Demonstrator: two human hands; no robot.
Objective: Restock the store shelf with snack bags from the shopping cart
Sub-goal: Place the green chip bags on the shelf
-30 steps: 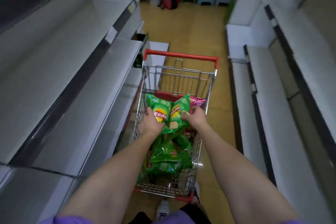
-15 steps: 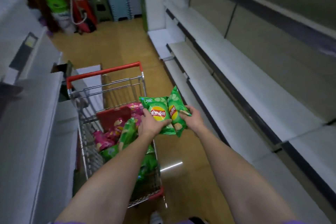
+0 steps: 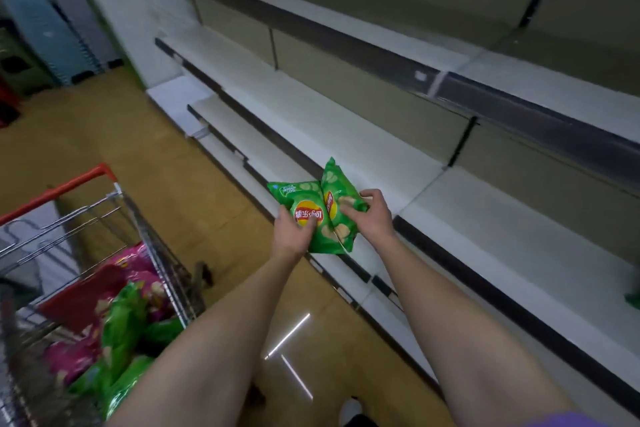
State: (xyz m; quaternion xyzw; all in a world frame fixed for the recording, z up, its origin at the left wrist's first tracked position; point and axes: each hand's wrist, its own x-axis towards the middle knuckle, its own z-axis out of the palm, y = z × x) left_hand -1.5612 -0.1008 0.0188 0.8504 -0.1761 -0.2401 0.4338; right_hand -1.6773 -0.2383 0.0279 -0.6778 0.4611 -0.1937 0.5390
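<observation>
My left hand point(image 3: 292, 232) grips one green snack bag point(image 3: 304, 204) by its lower edge. Beside it, my right hand point(image 3: 372, 215) grips a second green snack bag point(image 3: 337, 191), tilted against the first. Both bags hang upside down in front of the white store shelf point(image 3: 363, 149) on the right, over its dark front edge. The shopping cart point(image 3: 145, 225) with a red handle stands at the lower left, holding several green and pink snack bags point(image 3: 121, 322).
White shelf boards run along the right at several heights, bare where visible. A small green item point(image 3: 633, 298) shows at the far right edge of a shelf. Stacked plastic stools point(image 3: 45, 42) stand at the aisle's far end. The floor is yellow-brown tile.
I have turned right from the cart toward the right-hand shelves. Both hands carried the two green bags out of the cart and up to the shelf's front edge.
</observation>
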